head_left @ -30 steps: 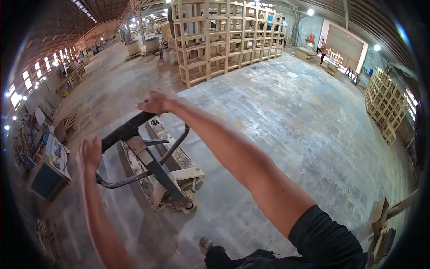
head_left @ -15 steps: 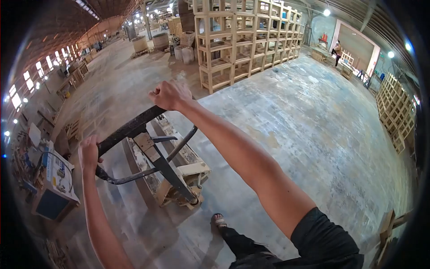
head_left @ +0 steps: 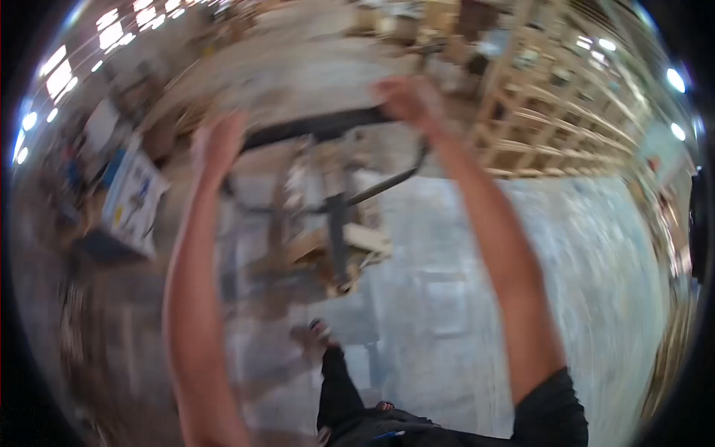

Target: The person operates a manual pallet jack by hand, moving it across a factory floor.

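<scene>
A pallet jack (head_left: 367,238) stands on the floor in front of me, its steering handle (head_left: 316,127) tilted toward me. My left hand (head_left: 218,141) is closed around the left end of the black crossbar. At the right end, my right hand (head_left: 410,103) grips the same bar, with both arms stretched forward. A curved lower bar joins the handle's two sides to its dark shaft (head_left: 337,238). The forks lie beyond the pump body, partly hidden behind the handle. Motion blur softens the hands and the jack.
Slatted wooden frames (head_left: 558,138) are stacked high at the upper right. On the left sits a white and blue boxy machine (head_left: 134,197) beside other clutter. My sandalled foot (head_left: 320,329) is on the concrete floor (head_left: 439,298) behind the jack.
My view has swung left, so the stacked frames appear farther right. The handle now lies nearly level across the view and more central. Both hands keep their hold on it.
</scene>
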Tool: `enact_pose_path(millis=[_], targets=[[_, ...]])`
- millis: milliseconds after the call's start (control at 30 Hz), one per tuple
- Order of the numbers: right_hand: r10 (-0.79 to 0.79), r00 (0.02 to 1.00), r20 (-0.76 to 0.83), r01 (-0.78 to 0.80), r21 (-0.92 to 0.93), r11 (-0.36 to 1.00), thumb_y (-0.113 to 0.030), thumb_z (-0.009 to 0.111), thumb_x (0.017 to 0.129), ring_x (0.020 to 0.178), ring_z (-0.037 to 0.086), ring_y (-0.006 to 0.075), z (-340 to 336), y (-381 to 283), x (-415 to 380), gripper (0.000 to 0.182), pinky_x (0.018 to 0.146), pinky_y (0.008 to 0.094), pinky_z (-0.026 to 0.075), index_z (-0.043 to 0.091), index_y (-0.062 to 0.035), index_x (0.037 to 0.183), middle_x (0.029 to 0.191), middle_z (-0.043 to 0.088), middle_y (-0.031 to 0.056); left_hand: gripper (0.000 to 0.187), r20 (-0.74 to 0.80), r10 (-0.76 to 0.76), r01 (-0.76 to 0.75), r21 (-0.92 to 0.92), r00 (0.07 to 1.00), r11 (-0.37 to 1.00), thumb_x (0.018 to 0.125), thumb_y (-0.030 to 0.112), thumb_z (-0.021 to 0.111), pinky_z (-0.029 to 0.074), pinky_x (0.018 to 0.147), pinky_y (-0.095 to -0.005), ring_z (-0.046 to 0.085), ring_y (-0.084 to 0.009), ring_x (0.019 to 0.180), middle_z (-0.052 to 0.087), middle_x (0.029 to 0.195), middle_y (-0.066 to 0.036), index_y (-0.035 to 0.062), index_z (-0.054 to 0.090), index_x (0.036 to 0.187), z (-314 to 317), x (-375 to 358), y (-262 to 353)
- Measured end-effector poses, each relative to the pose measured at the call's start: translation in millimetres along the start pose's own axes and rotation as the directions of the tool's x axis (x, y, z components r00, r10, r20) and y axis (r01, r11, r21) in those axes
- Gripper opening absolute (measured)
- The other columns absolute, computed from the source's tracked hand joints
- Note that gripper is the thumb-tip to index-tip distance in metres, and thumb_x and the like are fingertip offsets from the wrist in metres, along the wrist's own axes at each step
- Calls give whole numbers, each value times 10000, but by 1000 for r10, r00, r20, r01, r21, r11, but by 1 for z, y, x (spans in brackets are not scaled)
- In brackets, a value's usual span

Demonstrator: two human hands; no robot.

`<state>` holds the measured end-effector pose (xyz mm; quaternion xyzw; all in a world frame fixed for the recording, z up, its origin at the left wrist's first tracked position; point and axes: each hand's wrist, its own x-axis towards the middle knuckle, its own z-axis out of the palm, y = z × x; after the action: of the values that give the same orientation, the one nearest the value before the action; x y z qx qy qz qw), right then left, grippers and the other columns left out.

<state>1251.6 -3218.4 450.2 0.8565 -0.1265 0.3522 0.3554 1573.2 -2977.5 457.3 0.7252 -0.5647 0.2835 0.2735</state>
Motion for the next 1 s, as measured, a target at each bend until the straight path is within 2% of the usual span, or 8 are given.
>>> enact_pose_path(millis=[33,200,233,433,533,700,767,1000], targets=[[396,852,342,-522,611,595,-305,586,895,658,587,159,-4,5,25,279,654,362,489,634,-31,878,662,572,50,374,129,-29,33,-29,991,999,941,355,421,488,742,-499,638,-411,856,667,936,-187,70,659,981,4,28,10],[195,530,825,-845,497,196,-541,520,925,537,620,136,77,52,108,531,429,258,487,617,-19,913,660,562,36,305,31,210,-211,44,977,977,888,272,486,534,663,-457,676,-333,743,672,830,-209,36,665,816,123,153,-69],[254,484,837,-875,468,125,-510,529,932,508,610,143,104,57,115,490,432,273,492,617,-28,929,674,562,36,361,286,-130,236,-375,949,897,877,334,528,525,665,-460,672,-312,703,675,797,-209,41,659,711,161,177,-74],[391,437,810,-898,416,144,-495,502,949,473,583,133,221,113,144,493,398,253,430,622,-27,852,652,572,56,480,325,-443,549,-488,836,678,828,445,546,496,858,-475,643,-410,940,666,940,-265,-10,697,855,254,298,-70],[683,584,438,-807,221,548,-560,455,942,715,636,271,330,182,149,584,648,386,489,641,-17,833,744,637,89,441,251,-532,574,-532,809,622,813,366,532,515,738,-449,671,-348,743,655,668,-198,-26,608,624,349,391,-75],[732,613,297,-790,201,580,-553,445,951,745,587,310,439,271,181,572,681,401,427,626,-18,867,762,596,142,445,216,-443,462,-671,870,581,803,345,546,517,603,-410,620,-297,484,574,499,-182,-18,591,550,471,520,-84],[708,584,398,-805,172,567,-535,448,959,726,576,299,495,328,181,561,683,391,426,618,-8,869,750,581,140,486,372,-376,528,-648,849,550,809,399,542,498,859,-457,639,-412,930,663,938,-286,-68,677,831,517,564,-76],[701,559,444,-826,370,425,-422,499,980,746,580,189,703,522,163,503,707,339,452,645,56,919,783,627,91,442,225,-405,453,-600,886,659,806,402,584,500,808,-502,634,-441,861,651,845,-286,-19,690,725,686,720,-47]])
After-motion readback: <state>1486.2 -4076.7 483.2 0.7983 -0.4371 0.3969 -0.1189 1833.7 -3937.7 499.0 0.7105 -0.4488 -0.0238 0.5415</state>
